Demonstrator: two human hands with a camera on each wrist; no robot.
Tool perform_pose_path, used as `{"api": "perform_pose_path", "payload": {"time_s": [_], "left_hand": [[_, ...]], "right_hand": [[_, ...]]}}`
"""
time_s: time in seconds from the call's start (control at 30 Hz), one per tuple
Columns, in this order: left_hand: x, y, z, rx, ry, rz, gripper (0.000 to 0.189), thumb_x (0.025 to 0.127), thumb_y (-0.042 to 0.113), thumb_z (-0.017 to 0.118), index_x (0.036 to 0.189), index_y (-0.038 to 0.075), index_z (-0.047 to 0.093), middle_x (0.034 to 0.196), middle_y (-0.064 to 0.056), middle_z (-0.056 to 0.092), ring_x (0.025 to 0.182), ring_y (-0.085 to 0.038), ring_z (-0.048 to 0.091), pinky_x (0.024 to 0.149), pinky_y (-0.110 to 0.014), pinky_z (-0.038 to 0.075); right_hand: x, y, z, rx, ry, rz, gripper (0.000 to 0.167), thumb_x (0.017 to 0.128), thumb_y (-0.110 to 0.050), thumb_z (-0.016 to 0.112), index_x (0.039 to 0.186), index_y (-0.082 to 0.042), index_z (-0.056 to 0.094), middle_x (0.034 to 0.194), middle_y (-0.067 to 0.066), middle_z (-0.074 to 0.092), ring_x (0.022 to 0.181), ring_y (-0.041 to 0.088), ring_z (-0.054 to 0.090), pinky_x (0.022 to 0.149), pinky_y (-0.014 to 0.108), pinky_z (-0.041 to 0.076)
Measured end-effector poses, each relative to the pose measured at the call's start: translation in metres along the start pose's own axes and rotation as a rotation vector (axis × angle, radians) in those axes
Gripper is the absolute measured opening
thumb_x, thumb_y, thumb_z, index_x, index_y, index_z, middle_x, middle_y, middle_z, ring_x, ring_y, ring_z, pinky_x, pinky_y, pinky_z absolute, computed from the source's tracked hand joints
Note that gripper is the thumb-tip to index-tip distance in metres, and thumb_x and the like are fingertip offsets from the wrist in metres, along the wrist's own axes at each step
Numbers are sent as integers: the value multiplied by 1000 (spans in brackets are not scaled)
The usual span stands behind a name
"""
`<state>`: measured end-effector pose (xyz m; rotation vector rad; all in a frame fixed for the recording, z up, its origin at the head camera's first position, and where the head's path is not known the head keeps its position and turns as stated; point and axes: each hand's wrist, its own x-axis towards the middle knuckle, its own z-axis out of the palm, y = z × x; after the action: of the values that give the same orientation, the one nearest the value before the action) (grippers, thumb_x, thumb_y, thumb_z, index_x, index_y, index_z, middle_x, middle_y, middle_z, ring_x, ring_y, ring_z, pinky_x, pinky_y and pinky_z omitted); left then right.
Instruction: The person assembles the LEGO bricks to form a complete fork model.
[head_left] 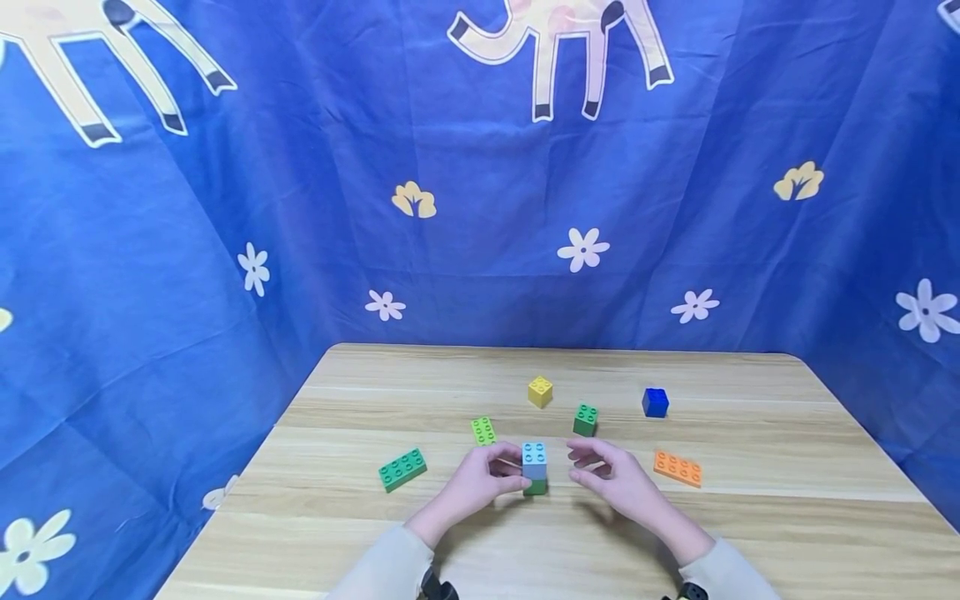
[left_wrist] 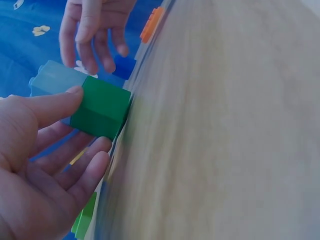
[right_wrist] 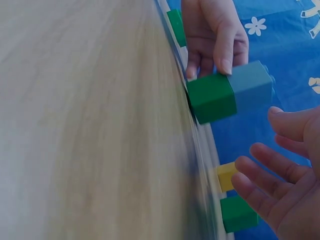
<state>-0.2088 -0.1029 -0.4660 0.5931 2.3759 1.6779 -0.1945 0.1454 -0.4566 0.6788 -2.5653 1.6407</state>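
Note:
A light blue toy building brick (head_left: pixel 534 458) sits stacked on a green brick (head_left: pixel 535 487), its studs facing up. My left hand (head_left: pixel 484 483) grips this two-brick stack from the left. In the left wrist view its thumb (left_wrist: pixel 60 104) presses near the seam where the two colours meet, with the fingers around the far side. To the right of the stack, my right hand (head_left: pixel 613 479) is held apart from it, fingers loosely bent and nothing between them. The green brick's bottom is right at the table surface in both wrist views.
Beyond the hands on the wooden table (head_left: pixel 420 375) lie a lime brick (head_left: pixel 483 431), a yellow brick (head_left: pixel 540 392), a second green brick (head_left: pixel 585 420) and a dark blue brick (head_left: pixel 655 403). A long green brick (head_left: pixel 402 470) lies left, an orange brick (head_left: pixel 678 468) right. Blue curtain (head_left: pixel 480 250) hangs behind.

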Motion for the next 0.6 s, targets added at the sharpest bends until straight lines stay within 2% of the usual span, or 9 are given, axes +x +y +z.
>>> {"api": "perform_pose_path", "payload": {"time_s": [0.23,0.6], "left_hand": [[-8,-5,-12,17,29,-4,38,78,17,74,111,3,61,102,-8,65,90,-22,63,78,-26,53],[-16,-5,-32,41,102,-29,39,78,23,75,109,4,61,102,-9,64,90,-24,63,74,-26,54]], "right_hand": [[-5,5,-5,3,37,5,42,84,-17,69,121,-2,57,104,12,64,91,22,62,78,26,52],[-9,11,-14,-8,63,11,39,85,-15,68,120,-2,57,104,12,64,90,18,61,76,26,53]]}}
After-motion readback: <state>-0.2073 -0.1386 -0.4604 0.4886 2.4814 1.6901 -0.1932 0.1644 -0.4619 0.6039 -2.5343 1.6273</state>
